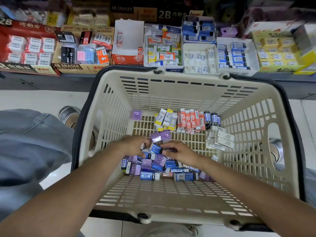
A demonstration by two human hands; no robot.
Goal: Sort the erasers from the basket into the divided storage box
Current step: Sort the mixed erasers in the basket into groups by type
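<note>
Blue-sleeved eraser (156, 148), one item, lies at the near middle of the cream plastic basket (179, 199), on top of a loose heap of blue erasers and purple-wrapped erasers (159, 159). It sits directly between the two hands, touching or nearly touching both. Its long axis runs from upper left to lower right across the view, dark cap end toward the right hand.

Left hand (135, 145): fingers curled inward over the heap, fingertips at the eraser's left end; whether they pinch it or only touch cannot be told.

Right hand (177, 152): fingers curled, tips at the eraser's right end and on the purple pieces below; grip likewise unclear through motion blur.

Both hands are about equally near; the left appears to have the more direct hold.

Sorted rows stand upright against the far wall of the basket: yellow-and-white erasers (165, 119), orange-and-white erasers (190, 121), dark blue erasers (212, 119); loose white erasers (222, 139) lie to the right.

Divided storage box (237, 55) holding matching blue erasers sits on the shelf beyond the basket, far right of centre, well apart from the hands. Judgement: the lift must travel forward and rightward.
</note>
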